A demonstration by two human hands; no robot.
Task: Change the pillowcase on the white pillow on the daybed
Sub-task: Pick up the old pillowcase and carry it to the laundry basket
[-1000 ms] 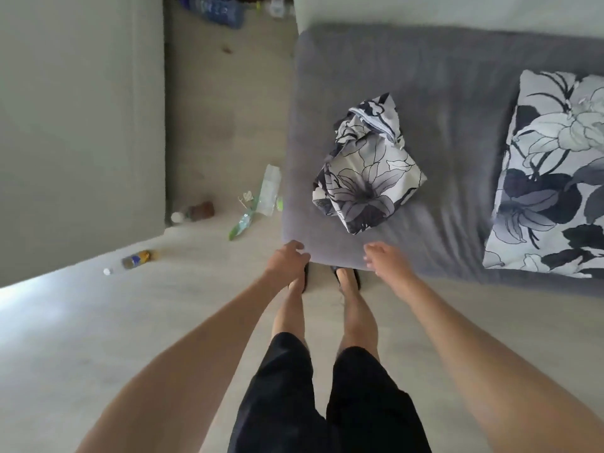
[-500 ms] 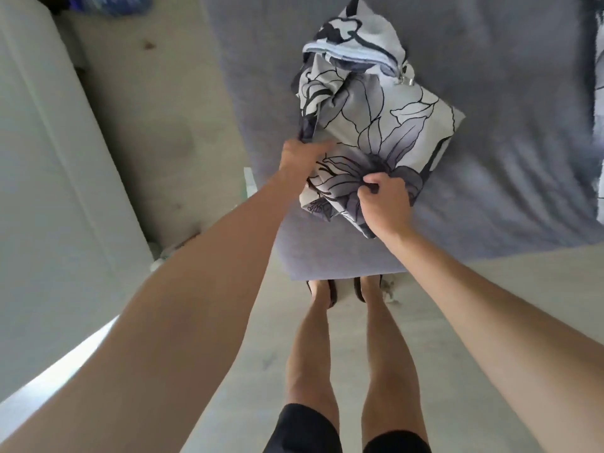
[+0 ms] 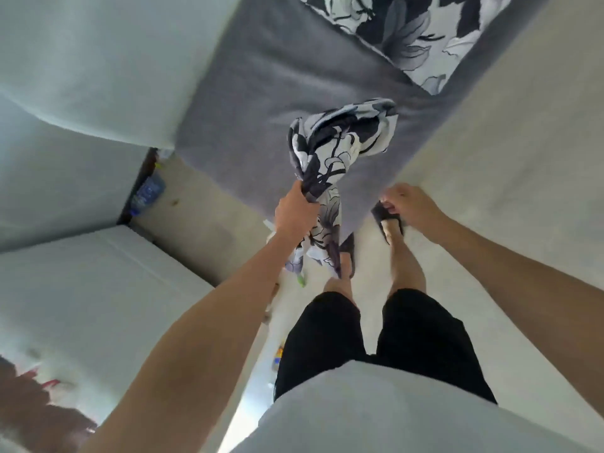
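over the daybed (image 3: 261,103) corner, pillowcase (image 3: 330,165) lengthwise bed-to-floor, left grip (image 3: 295,214) clamped mid-length, right grip (image 3: 408,206) loosely curled, empty

Soft, even daylight; a wide-angle view smeared by motion.

Pale floor (image 3: 510,178) and wall (image 3: 81,76) read bright and a little washed out, with a glossy reflection on the near floor between the left forearm and the legs. Shadows are faint. Edges bow outward, straight lines curve, and the floral cloth (image 3: 330,165) and far pillow (image 3: 408,31) are blurred.

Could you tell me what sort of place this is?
Probably a lived-in home room: a grey daybed with a floral pillow, a floral pillowcase in the left hand, and bottles on the floor.
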